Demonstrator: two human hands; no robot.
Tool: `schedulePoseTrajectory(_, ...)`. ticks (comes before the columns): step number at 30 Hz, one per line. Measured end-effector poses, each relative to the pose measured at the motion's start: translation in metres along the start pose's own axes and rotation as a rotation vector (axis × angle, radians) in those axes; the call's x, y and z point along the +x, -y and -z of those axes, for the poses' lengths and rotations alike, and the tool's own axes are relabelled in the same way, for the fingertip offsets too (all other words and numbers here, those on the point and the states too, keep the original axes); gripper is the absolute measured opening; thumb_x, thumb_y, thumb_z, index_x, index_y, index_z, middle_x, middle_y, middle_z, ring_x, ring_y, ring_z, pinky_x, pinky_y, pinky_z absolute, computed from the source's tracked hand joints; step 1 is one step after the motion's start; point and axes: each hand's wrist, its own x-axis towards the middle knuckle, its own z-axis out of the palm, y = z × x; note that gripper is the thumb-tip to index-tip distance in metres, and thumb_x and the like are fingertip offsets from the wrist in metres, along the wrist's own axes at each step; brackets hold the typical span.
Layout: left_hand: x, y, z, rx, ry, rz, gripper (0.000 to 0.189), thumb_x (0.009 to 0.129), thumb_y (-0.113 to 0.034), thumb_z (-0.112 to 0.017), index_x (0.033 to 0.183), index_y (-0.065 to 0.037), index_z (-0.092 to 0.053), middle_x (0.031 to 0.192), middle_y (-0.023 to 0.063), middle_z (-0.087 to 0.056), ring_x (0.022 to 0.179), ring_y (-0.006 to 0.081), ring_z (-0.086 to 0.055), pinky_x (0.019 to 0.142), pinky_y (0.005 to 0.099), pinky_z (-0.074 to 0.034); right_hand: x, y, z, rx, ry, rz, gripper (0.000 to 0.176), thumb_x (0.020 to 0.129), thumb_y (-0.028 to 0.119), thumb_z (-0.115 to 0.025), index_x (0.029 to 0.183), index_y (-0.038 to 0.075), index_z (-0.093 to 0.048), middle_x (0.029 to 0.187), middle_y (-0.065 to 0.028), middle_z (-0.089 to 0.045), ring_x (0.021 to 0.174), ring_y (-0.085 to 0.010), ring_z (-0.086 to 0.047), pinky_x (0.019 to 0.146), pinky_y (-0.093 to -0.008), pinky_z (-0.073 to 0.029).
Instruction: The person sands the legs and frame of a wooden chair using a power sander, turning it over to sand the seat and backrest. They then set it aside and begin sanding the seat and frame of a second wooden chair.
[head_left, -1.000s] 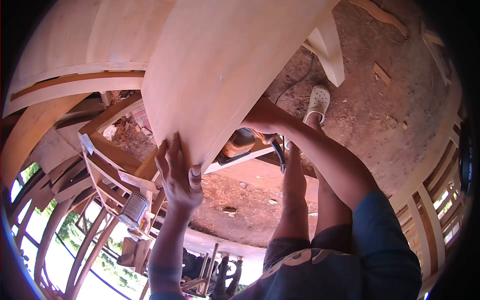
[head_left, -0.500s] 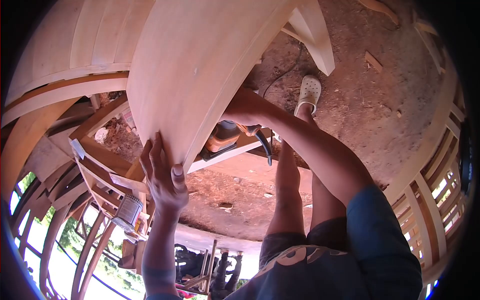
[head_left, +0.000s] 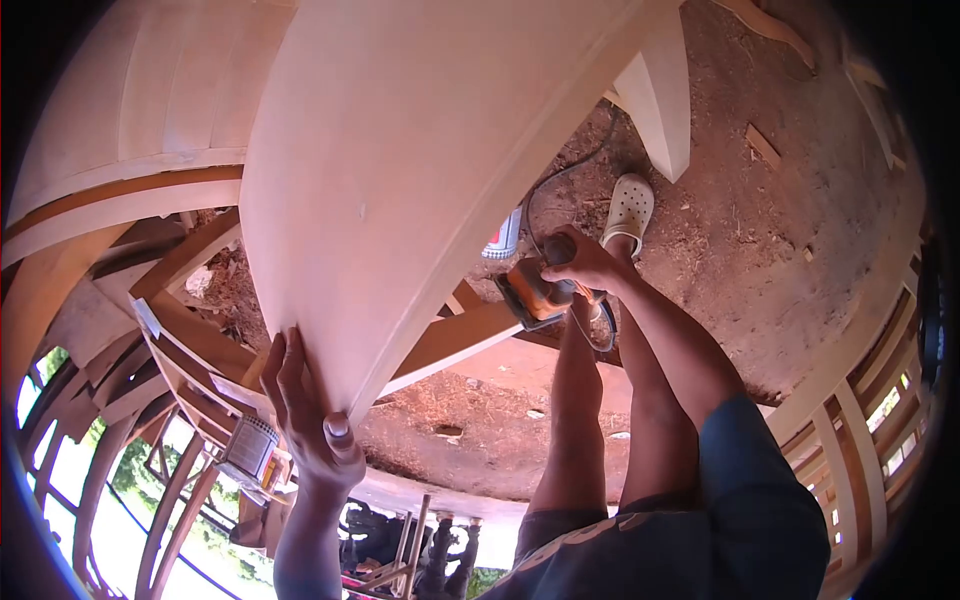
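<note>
A large smooth, pale wooden panel (head_left: 400, 150), curved along its sides, tapers toward me. My left hand (head_left: 315, 430) grips its narrow near end, with long fingers along the left edge and the thumb by the right edge. In my right hand (head_left: 585, 265) is an orange and black power sander (head_left: 538, 290), held by its dark knob to the right of the panel. The sander's flat pad faces down and left, apart from the panel. A dark cord (head_left: 560, 180) runs behind it.
A printed can (head_left: 503, 238) stands partly behind the panel, another container (head_left: 250, 445) at lower left. A wooden beam (head_left: 455, 345) lies below the panel. Wood scraps (head_left: 763, 145) dot the dirt floor. Slatted woodwork (head_left: 850, 450) is at right; people's legs (head_left: 445, 560) show beyond.
My right hand has brought the sander out from beside the panel's underside, rightward into full view. My left hand keeps its place at the panel's end; the view has shifted slightly.
</note>
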Motion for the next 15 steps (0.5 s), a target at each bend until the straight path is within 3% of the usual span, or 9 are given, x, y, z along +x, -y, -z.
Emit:
schedulePoseTrajectory(8, 0.001, -0.001, 0.002, -0.014, -0.014, -0.014, 0.098, 0.096, -0.075, -0.019, 0.145, 0.008, -0.039, 0.136, 0.0362, -0.041, 0.131, 0.0488, -0.042, 0.105, 0.0571, -0.039, 0.028, -0.063, 0.013, 0.01, -0.01, 0.005, 0.084, 0.063, 0.029, -0.091, 0.134, 0.006, -0.051, 0.119, -0.0155, -0.065, 0.11, -0.0255, -0.062, 0.097, -0.0353, -0.047)
schedulePoseTrajectory(12, -0.001, 0.0, -0.001, 0.01, -0.028, -0.039, 0.094, 0.097, -0.073, -0.023, 0.143, 0.007, -0.042, 0.134, 0.0361, -0.044, 0.129, 0.0487, -0.042, 0.104, 0.057, -0.041, -0.01, 0.01, 0.008, -0.049, 0.025, -0.027, 0.082, 0.064, 0.028, -0.09, 0.133, 0.009, -0.052, 0.115, -0.0132, -0.067, 0.106, -0.0236, -0.064, 0.094, -0.0349, -0.049)
schedulePoseTrajectory(15, -0.003, 0.004, -0.002, 0.028, -0.043, -0.058, 0.092, 0.097, -0.071, -0.026, 0.144, 0.006, -0.043, 0.133, 0.0363, -0.043, 0.126, 0.0491, -0.043, 0.102, 0.0571, -0.042, -0.034, 0.064, -0.007, -0.033, 0.064, 0.057, 0.078, 0.066, 0.029, -0.089, 0.133, 0.01, -0.053, 0.112, -0.0114, -0.069, 0.102, -0.0229, -0.066, 0.093, -0.0345, -0.05)
